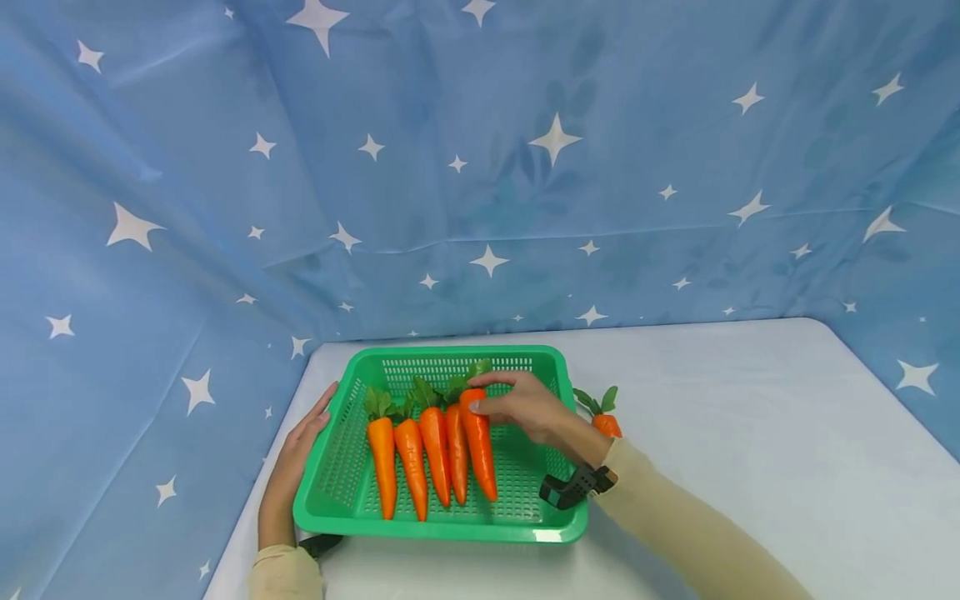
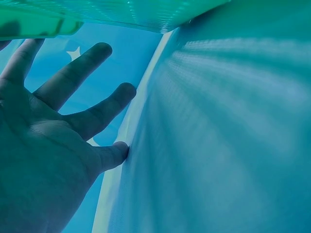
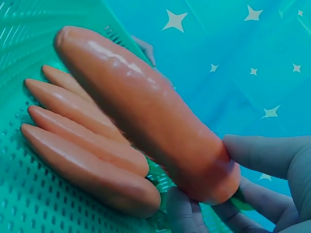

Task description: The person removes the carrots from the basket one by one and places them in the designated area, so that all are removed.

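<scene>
Right hand: in from the lower right of the head view, and the right hand (image 1: 528, 408) has a pinch on one carrot, thumb on one side and fingers on the other, close to its leafy end.
Held carrot: just right of the lower middle of the head view, the held carrot (image 1: 482, 454) slants with its tip toward the bottom; in the right wrist view it runs right across the middle, tip to the upper left. Whether it touches the basket floor, I cannot tell.
Row of four: right alongside, to its left, the other carrots (image 1: 412, 468) lie side by side, leaves toward the top of the frame.
Green basket: all five sit within the outline of the green basket (image 1: 420, 528), lower middle of the head view, slotted walls and all.
Left hand: over at the basket's left side, the left hand (image 1: 294, 462) has its fingers reaching along the rim; in the left wrist view they are spread wide, holding no carrot.
Carrot outside: right of the basket, a lone carrot (image 1: 607, 426), partly hidden by the right forearm.
White table: the white table (image 1: 750, 433) spreads to the lower right.
Backdrop: blue star-patterned cloth (image 1: 420, 192) fills the upper frame.
</scene>
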`<state>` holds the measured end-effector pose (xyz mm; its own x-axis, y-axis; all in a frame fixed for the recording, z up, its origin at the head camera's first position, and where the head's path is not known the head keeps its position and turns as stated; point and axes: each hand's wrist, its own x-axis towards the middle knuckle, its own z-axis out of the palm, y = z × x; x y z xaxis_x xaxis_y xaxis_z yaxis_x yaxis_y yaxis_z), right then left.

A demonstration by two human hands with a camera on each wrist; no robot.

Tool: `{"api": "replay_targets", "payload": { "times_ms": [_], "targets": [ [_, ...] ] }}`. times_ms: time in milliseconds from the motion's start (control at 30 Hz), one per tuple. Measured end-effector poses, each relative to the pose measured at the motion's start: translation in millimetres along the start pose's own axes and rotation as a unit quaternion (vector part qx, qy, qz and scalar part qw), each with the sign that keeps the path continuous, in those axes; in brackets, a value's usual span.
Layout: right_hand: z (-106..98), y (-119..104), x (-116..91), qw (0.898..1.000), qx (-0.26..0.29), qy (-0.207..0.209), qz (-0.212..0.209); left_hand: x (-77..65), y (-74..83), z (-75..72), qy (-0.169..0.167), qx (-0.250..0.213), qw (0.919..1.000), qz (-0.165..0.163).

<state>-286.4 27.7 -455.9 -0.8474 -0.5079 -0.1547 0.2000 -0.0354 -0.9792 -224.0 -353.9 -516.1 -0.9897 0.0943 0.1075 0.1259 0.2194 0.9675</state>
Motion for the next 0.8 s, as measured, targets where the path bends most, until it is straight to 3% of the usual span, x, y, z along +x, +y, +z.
{"api": "replay_targets", "payload": {
  "times_ms": [533, 800],
  "targets": [
    [-3.7, -12.0, -12.8, 0.999, 0.027, 0.005, -0.028, 0.0, 0.7, 1.0, 0.002, 0.009, 1.0, 0.0],
    [-15.0, -19.9, -26.1, 0.998, 0.042, 0.016, -0.032, -0.9, 2.9, 1.0, 0.001, 0.006, 1.0, -0.007]
  ]
}}
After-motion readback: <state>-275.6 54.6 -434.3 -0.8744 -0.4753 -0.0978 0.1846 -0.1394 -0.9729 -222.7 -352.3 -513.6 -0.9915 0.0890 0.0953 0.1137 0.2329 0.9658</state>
